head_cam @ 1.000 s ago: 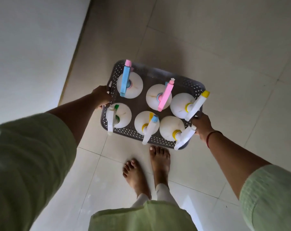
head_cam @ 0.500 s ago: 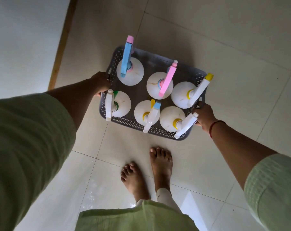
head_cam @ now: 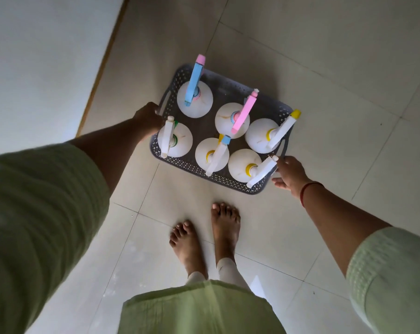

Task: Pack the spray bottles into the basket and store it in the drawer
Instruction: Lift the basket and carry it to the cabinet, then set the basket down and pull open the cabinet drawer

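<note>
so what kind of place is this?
Probably a home interior: bare feet on a glossy tiled floor, a wood-edged white panel at left, and a basket of household spray bottles.

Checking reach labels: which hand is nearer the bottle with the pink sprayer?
Right. The right hand is at the basket's near-right corner, about one bottle away from the pink-sprayer bottle. The left hand is at the opposite handle, clearly farther.
</note>
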